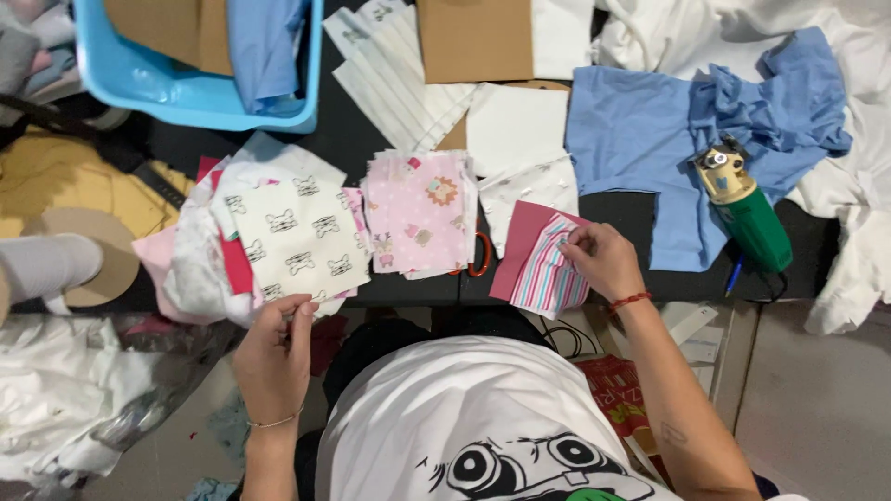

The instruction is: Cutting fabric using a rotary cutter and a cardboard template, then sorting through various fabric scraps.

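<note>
Pink dotted fabric pile (418, 213) sits mid-counter (362, 139). Right of it, the right hand (601, 260) fingers pinch a striped cloth (549, 274). Left of it, the left hand (274, 353) fingers grip the white printed cloth (297, 237).

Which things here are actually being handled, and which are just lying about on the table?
In hand:
- left hand at the edge of the white animal-print fabric
- right hand pinching the striped fabric piece
- pink patterned stack between them

Lying about:
- green and yellow cutting tool
- blue cloth
- blue tub
- cardboard piece
</note>
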